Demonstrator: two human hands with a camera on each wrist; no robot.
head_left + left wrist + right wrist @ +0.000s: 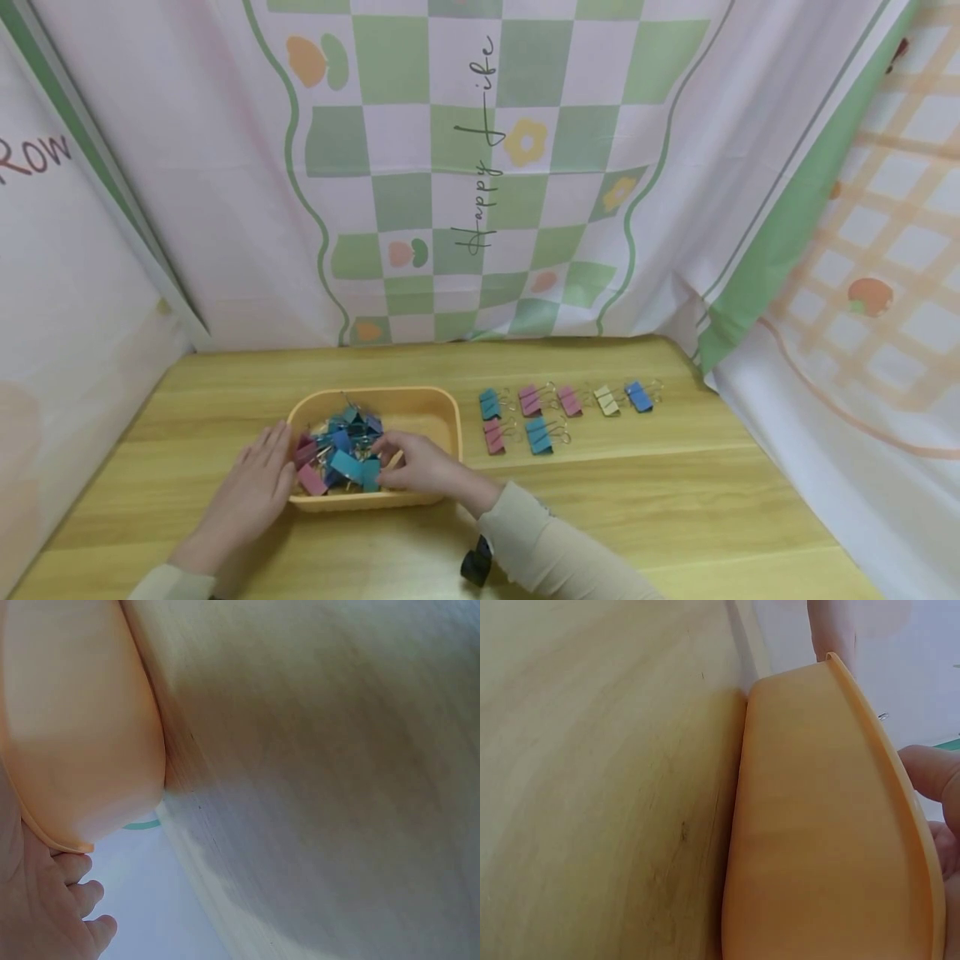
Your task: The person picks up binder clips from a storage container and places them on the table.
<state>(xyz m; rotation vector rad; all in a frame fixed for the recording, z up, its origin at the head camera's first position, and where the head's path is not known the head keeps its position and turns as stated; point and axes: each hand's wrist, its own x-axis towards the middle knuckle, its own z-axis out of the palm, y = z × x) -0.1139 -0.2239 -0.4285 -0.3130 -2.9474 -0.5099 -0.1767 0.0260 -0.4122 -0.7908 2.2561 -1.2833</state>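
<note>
A yellow-orange plastic bin (420, 402) holds a heap of binder clips (341, 440) in teal, blue, purple and pink, gathered toward its left side. My left hand (258, 471) rests against the bin's left end with the fingers extended; in the left wrist view, its fingertips (88, 898) show beside the rim. Over the right part of the heap, my right hand (423, 465) reaches in, thumb and index finger bent and apart, close to a teal binder clip (371, 476). The right wrist view shows the bin's outer wall (825, 817), hiding the clips from that side.
Right of the bin, binder clips lie in two rows: several behind, including a yellow one (607, 402) and a blue one (640, 397), and a pink (494, 437) and a teal one (538, 436) in front. A black object (476, 565) is near the right sleeve. Printed curtains (465, 200) enclose the wooden table (637, 517).
</note>
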